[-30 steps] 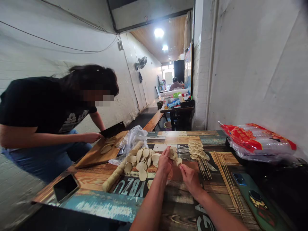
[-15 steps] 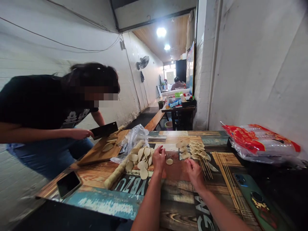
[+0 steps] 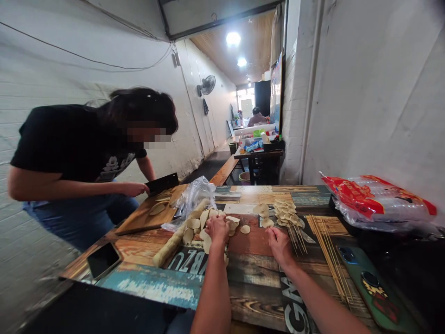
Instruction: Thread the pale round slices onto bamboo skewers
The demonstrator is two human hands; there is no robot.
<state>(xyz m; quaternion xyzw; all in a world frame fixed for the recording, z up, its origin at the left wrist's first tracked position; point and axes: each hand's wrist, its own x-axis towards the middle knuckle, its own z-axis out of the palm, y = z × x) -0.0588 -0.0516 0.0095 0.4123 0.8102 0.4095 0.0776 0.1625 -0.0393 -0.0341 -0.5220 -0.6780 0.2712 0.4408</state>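
Pale slices [image 3: 194,223] lie heaped on a patchwork table [image 3: 253,278] as I watch from afar, the left hand [image 3: 218,228] with its fingers down among them; whether it grasps one, I cannot tell. Right of the heaped pale slices, the right hand [image 3: 279,243] is pinched closed at the near end of a short row of slices [image 3: 265,215]; any stick is indistinct. I judge the step as picking out a slice; the next move calls for separating just one, untorn.

Forearms [image 3: 212,283] extended forward; left hand [image 3: 218,228] palm down, curled; right hand [image 3: 280,245] pinched.
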